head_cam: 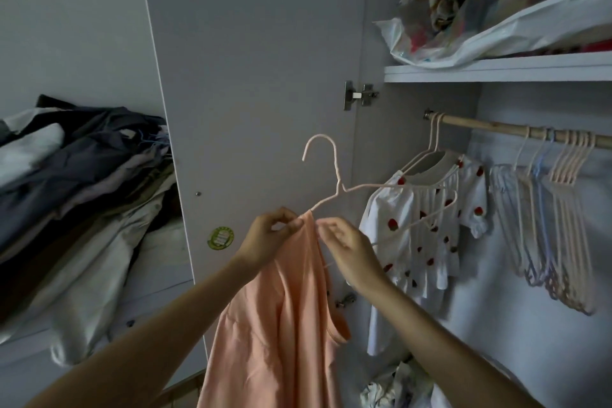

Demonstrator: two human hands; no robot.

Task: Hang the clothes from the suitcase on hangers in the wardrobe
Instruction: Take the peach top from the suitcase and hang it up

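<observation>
Both hands pinch peach garment (281,308) onto pink hanger (334,182)

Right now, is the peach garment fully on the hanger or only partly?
Partly. The peach garment sits only on the left end of the pink hanger, pinched by both hands; the hanger's right arm is bare.

Dim light, pale grey wall (66,26) on the left, heap of dark and light clothes (76,195) piled against it, green round sticker (221,238) low down

Dim, soft daylight; wide-angle bowing at edges.
</observation>
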